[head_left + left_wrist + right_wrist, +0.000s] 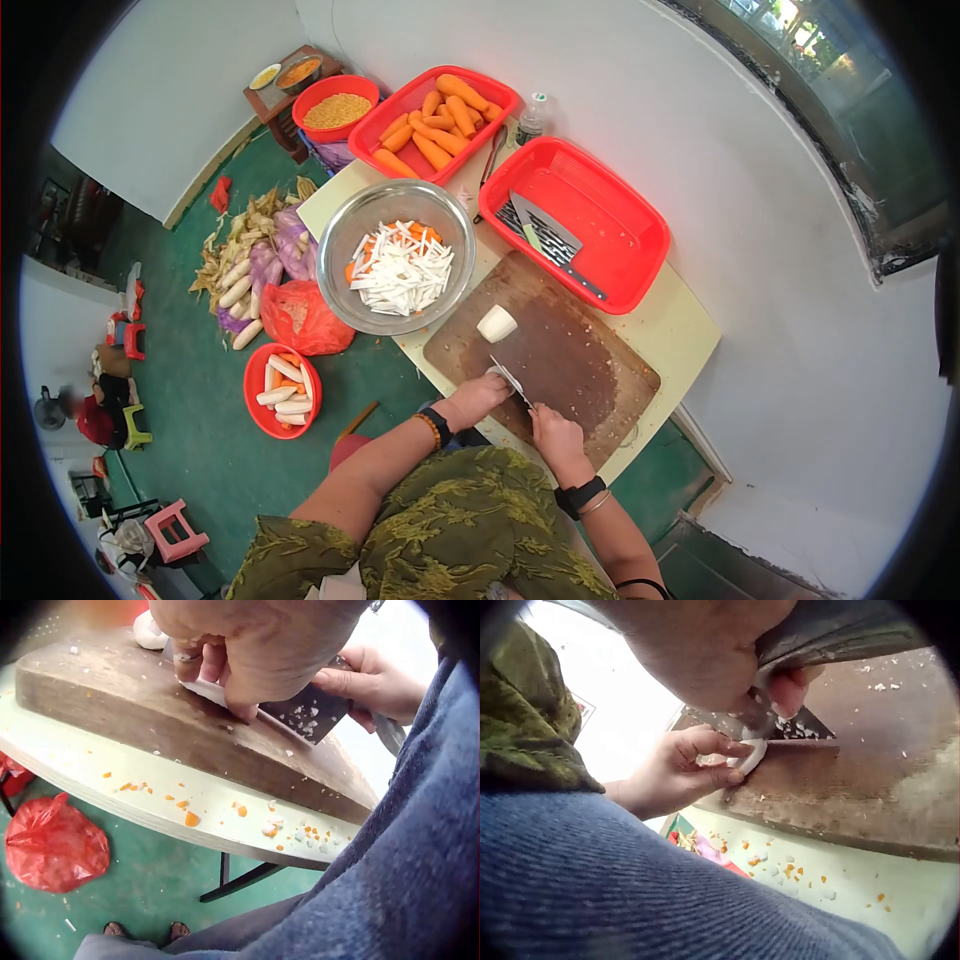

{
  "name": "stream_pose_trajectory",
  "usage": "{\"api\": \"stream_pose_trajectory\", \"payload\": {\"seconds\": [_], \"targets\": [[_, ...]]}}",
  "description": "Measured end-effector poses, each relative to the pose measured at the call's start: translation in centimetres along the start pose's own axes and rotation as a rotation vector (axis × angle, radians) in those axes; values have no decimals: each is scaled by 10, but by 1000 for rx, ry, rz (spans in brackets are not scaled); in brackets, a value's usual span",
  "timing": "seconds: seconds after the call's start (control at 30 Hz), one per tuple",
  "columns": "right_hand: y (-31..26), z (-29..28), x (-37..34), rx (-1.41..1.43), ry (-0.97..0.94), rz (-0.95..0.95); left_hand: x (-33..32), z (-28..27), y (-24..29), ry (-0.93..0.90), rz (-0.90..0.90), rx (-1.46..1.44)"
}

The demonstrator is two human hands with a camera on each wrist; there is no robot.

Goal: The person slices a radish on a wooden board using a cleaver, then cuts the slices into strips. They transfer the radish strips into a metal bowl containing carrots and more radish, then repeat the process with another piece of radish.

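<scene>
The steel bowl (334,245) holds white strips (408,275) and orange pieces (427,234); left hand (477,398) pinches radish (752,759); right (557,437) grips knife (511,379).

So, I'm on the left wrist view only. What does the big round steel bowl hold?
Observer: In the head view, the steel bowl holds a heap of cut white strips, with orange pieces showing around them.
Operator: Any spare knife about?
Observer: Yes, a broad grey-bladed knife lies in the red plastic basket beside the board.
Operator: And whole carrots?
Observer: Several orange carrots lie in another red basket.
</scene>
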State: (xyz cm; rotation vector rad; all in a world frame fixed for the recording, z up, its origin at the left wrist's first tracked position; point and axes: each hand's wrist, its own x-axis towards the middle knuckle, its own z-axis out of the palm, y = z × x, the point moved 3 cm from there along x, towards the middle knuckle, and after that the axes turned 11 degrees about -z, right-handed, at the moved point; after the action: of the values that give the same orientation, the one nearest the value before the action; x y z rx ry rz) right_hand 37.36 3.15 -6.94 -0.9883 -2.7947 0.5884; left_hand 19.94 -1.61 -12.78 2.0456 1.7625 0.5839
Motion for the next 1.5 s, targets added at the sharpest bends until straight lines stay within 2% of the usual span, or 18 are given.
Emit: {"api": "stream_pose_trajectory", "payload": {"seconds": [0.27,0.47,0.57,0.87,0.93,1.03,1.13,1.33,1.5], "targets": [[-3,7,11,-11,-55,-2,-1,3,-1,24,22,-3],[0,7,14,22,-18,-10,-1,5,-4,10,15,2],[3,6,4,50,85,-50,-2,3,-2,24,29,0],[-7,9,13,-23,-63,-21,-2,-2,2,74,57,7],[-7,15,22,-24,-35,-15,-3,2,-2,75,64,8],[-5,14,22,31,12,-34,-5,8,-6,-96,-25,23],[-4,6,19,57,24,-32,-4,-2,-2,-138,-45,65],[-7,0,5,40,-20,-10,-7,2,-3,-4,-2,66],[-9,8,16,7,-41,-11,-9,10,-9,-54,-4,20]]}}
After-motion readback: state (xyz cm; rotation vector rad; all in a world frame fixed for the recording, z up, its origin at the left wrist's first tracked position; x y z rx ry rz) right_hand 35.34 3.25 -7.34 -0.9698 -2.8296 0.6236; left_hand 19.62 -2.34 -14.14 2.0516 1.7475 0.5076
